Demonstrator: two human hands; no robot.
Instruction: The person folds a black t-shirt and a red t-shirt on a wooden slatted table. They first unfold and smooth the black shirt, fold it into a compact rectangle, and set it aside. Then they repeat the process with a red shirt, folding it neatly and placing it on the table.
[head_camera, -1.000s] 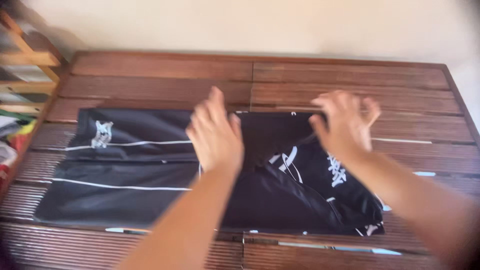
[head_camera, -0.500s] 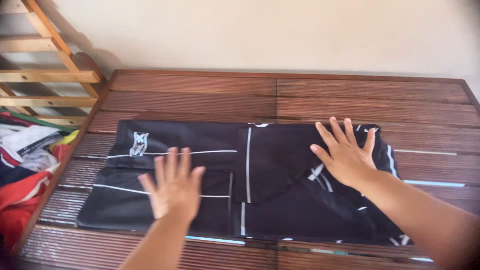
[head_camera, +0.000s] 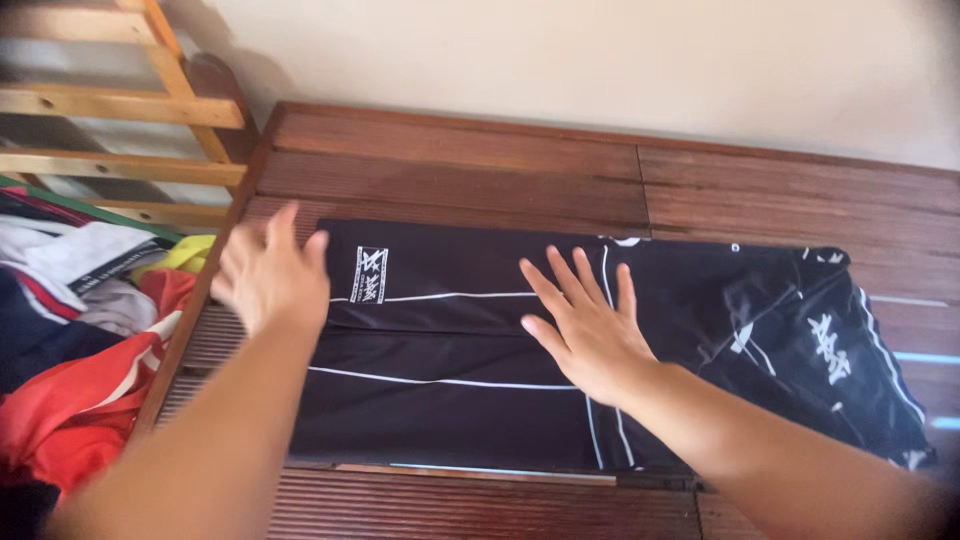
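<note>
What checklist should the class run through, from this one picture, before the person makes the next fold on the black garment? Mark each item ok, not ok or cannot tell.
1. Black garment lies wholly on the wooden slatted table: ok.
2. Right hand rests flat on the garment, fingers spread: ok.
3. Left hand has a grip on the garment's left edge: cannot tell, it is blurred.
4. Left half of the garment is smooth: ok.
5. Right end with the white print is smooth: not ok, it is creased.
6. Pile of clothes beside the table stays clear of the garment: ok.
</note>
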